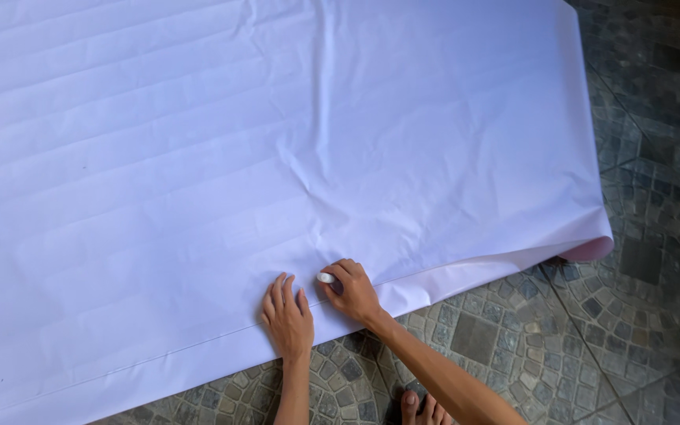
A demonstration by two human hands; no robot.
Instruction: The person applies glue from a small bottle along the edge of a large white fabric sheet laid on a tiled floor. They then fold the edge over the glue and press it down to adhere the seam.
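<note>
A large white sheet (238, 157) of cloth or paper lies spread over the stone floor, creased in parallel bands and folded double along its near edge. My left hand (286, 316) presses flat on the sheet near that edge, fingers together. Right beside it, my right hand (352, 290) pinches a small white piece (325, 278), perhaps chalk, with its tip touching the sheet.
Grey patterned stone tiles (592, 346) cover the floor on the right and near side. The sheet's right corner (588, 248) curls up and shows a pinkish underside. My bare toes (423, 409) show at the bottom edge.
</note>
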